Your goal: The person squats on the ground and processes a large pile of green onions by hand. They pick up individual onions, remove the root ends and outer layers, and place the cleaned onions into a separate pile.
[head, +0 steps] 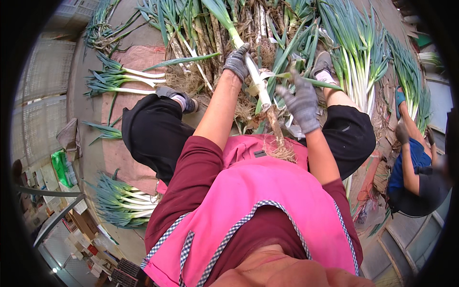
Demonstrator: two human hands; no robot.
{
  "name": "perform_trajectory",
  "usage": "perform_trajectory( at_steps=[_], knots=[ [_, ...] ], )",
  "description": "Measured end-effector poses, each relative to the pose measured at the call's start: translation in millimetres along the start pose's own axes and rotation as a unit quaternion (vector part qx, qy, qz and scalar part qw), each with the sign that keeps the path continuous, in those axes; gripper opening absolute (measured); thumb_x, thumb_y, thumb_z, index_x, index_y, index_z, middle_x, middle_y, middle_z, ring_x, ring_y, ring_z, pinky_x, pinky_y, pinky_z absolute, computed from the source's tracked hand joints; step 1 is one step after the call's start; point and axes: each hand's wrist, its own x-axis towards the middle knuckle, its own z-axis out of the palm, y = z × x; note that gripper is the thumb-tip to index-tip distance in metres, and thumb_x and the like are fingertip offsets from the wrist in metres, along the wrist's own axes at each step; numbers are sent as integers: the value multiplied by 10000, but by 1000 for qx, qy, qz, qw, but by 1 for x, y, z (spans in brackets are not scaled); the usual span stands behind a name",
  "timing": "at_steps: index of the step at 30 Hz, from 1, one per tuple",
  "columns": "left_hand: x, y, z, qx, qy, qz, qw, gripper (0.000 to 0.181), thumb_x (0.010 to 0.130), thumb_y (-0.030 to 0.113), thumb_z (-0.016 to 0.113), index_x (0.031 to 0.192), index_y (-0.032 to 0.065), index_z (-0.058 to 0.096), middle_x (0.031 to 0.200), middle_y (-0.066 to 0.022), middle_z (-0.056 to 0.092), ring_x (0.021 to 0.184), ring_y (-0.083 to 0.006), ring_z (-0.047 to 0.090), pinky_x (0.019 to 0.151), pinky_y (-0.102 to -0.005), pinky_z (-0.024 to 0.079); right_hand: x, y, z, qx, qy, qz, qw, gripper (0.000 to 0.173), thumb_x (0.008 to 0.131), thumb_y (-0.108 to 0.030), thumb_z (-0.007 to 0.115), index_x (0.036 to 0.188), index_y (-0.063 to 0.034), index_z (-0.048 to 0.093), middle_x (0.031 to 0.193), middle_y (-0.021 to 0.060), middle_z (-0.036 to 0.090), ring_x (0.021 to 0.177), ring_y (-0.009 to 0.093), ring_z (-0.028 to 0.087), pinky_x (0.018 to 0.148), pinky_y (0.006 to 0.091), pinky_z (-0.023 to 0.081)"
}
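Note:
In a grey knit glove, my left hand [236,61] is closed around the white shank of a long green onion [255,73]. The stalk runs from its green leaves at the top down to a brown, rooted end over my pink apron. Loose outer layers peel away around its middle. My right hand [300,100], gloved too and slightly blurred, is beside the stalk with fingers spread; a peeled leaf strip [315,81] passes by its fingertips, and whether it touches the strip I cannot tell. Unpeeled green onions [215,39] with dirty roots lie between and beyond my feet.
Cleaned green onions [358,68] lie in a large pile at right, with smaller bunches [138,80] on a reddish cloth [122,143] at left. Another bunch [125,202] is at lower left. A co-worker [416,172] sits at the far right. Plastic crates [46,68] stand at far left.

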Motion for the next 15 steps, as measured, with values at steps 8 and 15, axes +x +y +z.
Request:
perform_trajectory(
  at_steps=[8, 15],
  knots=[
    [5, 4, 6, 38, 32, 43, 998, 457, 715, 498, 576, 900, 80, 558, 815, -75, 604, 754, -236, 566, 716, -415, 477, 82, -4, 51, 306, -228, 47, 923, 450, 744, -376, 606, 1004, -10, 568, 868, 110, 607, 773, 174, 560, 716, 287, 429],
    [24, 21, -25, 11, -60, 50, 997, 396, 816, 326, 516, 1089, 65, 397, 887, -179, 572, 790, -326, 573, 685, -470, 501, 48, -12, 73, 535, -168, 271, 782, 359, 767, -340, 602, 953, -33, 588, 814, 46, 600, 693, 117, 539, 653, 255, 438]
  ],
)
